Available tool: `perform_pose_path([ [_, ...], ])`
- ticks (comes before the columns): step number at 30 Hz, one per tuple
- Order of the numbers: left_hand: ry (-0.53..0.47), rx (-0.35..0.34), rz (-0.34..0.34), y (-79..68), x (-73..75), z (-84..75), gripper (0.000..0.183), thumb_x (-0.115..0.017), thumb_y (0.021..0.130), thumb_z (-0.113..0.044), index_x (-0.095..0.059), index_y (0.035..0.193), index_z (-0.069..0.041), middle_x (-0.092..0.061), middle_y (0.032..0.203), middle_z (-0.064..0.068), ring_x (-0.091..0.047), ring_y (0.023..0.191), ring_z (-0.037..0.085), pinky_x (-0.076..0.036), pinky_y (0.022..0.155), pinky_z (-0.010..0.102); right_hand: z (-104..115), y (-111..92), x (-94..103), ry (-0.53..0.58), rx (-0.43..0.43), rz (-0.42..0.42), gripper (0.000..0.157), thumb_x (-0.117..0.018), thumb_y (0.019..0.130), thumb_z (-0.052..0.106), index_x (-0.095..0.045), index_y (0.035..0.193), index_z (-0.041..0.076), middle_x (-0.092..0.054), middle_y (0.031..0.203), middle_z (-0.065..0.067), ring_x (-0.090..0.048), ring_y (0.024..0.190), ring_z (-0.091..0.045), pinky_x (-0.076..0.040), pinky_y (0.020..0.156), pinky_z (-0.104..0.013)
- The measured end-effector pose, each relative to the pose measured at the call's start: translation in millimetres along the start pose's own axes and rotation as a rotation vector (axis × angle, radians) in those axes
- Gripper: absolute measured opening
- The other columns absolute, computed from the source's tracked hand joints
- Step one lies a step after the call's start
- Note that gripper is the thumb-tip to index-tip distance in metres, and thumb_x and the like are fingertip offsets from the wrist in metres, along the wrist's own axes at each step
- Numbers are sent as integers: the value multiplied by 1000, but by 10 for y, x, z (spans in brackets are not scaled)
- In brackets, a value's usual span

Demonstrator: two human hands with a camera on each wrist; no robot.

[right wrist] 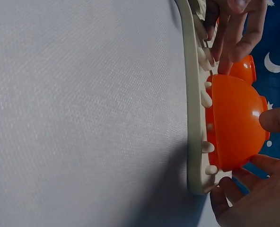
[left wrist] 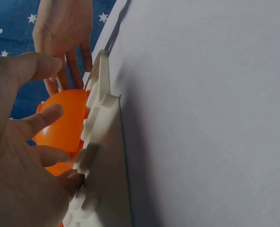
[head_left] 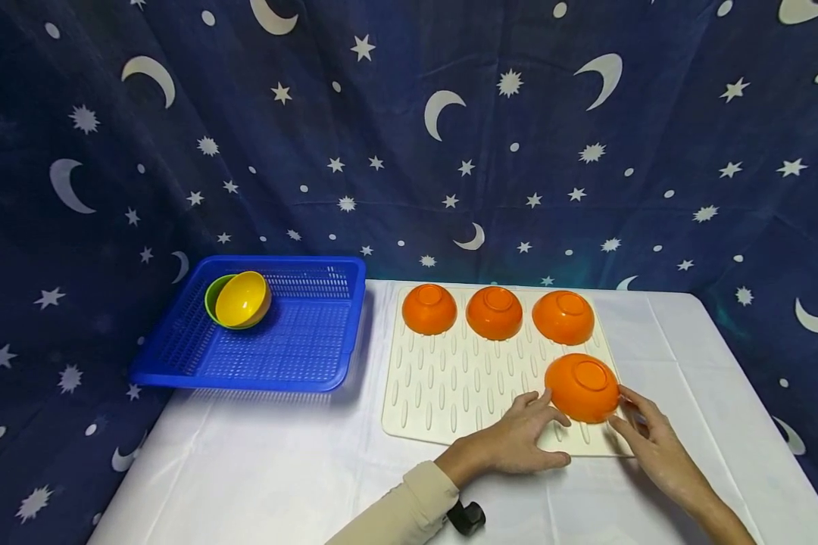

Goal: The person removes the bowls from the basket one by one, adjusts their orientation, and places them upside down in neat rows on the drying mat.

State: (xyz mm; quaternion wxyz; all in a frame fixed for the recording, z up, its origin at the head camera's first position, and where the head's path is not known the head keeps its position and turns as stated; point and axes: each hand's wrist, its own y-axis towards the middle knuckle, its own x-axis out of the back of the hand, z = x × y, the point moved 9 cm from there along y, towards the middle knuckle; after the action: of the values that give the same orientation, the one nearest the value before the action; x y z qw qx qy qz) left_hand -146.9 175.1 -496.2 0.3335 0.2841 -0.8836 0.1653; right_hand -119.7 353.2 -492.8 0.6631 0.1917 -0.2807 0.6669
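Note:
An orange bowl (head_left: 584, 387) lies upside down at the front right of a cream drying mat (head_left: 436, 409) with raised ribs. My left hand (head_left: 518, 443) is at the bowl's left, fingers spread and loosely bent, one fingertip at its rim. On the other side, my right hand (head_left: 657, 446) has its fingertips at the bowl's right edge, the thumb apart from the fingers. Neither hand is wrapped around it. In the right wrist view, the bowl (right wrist: 237, 123) rests rim down on the ribs, between the left fingers and the right hand (right wrist: 258, 189).
Behind stand three more upturned orange bowls, the left (head_left: 429, 309), middle (head_left: 494, 312) and right (head_left: 563, 317), along the mat's back edge. A blue basket (head_left: 300, 371) at left holds a yellow bowl (head_left: 244, 300) against a green bowl (head_left: 211, 297). A star-patterned curtain (head_left: 395, 113) hangs behind the table.

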Motion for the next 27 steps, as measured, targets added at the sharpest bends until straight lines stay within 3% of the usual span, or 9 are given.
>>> perform_pose_path([
  [2, 10, -3, 0, 7, -15, -13, 45, -68, 94, -43, -60, 134, -24, -21, 166, 7, -16, 151, 22, -27, 116, 42, -21, -10, 28, -11, -4, -25, 68, -52, 108, 32, -25, 154, -11, -30, 149, -39, -37, 129, -56, -29, 79, -4],
  [6, 32, -3, 3, 19, -47, -35, 44, -67, 94, -45, -60, 134, -27, -22, 166, 7, -16, 151, 23, -27, 116, 43, -80, -30, 68, -14, -29, -40, 66, -52, 107, 31, -29, 153, -11, -33, 149, -40, -46, 123, -56, -33, 74, -6],
  [14, -4, -13, -8, -27, -10, -8, 40, -65, 97, -42, -61, 132, -24, -25, 165, 2, -15, 151, 21, -27, 116, 42, -114, -14, 55, -18, -16, -17, 68, -53, 107, 30, -28, 152, -13, -32, 148, -42, -47, 122, -57, -37, 75, -7],
  [20, 3, -65, -64, -209, 129, 4, 37, -60, 99, -36, -62, 132, -19, -34, 161, -1, -22, 150, 21, -27, 117, 38, -145, -90, 3, -6, 2, -10, 74, -60, 104, 26, -22, 150, -17, -25, 146, -41, -36, 128, -55, -28, 81, 0],
  [22, 11, -77, -79, -300, 186, 2, 37, -59, 100, -35, -62, 132, -18, -36, 159, -1, -24, 150, 21, -27, 117, 36, -164, -127, 1, -33, -6, -18, 79, -65, 101, 27, -21, 151, -16, -23, 146, -40, -31, 128, -53, -34, 96, -13],
  [24, 21, -90, -87, -396, 237, 2, 36, -57, 101, -35, -62, 132, -17, -37, 159, -2, -24, 150, 20, -27, 117, 36, -192, -148, -15, -89, -21, -3, 87, -67, 99, 32, -18, 152, -15, -18, 151, -39, -22, 132, -55, -32, 112, -40],
  [27, 35, -121, -96, -538, 326, -10, 33, -58, 101, -31, -61, 131, -16, -39, 157, 1, -24, 150, 20, -27, 117, 36, -243, -178, -63, -188, -38, 45, 99, -66, 97, 43, -11, 154, -15, -9, 156, -40, -4, 142, -57, -12, 107, -76],
])
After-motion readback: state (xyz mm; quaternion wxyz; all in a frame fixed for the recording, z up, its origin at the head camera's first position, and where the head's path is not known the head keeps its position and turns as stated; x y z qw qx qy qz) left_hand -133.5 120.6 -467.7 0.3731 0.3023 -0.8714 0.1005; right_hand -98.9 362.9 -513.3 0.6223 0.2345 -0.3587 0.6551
